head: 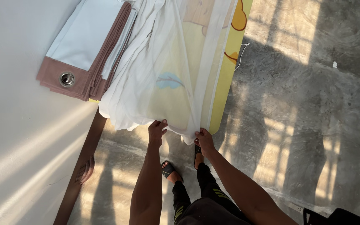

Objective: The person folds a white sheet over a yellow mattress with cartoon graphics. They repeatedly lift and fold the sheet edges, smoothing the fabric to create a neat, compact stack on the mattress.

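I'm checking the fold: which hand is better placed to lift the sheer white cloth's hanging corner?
Right, probably. The right hand already pinches the sheer white cloth at its lowest hanging corner; the left hand grips the hem farther along.

Bare forearms, black trousers (pixel 207 196) with yellow-green stripes, black sandals (pixel 168 168).

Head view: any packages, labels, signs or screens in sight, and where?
None in view.
Only fabric: a sheer white curtain held at its lower edge by the left hand and right hand.
A folded pale curtain with brown eyelet band lies upper left.
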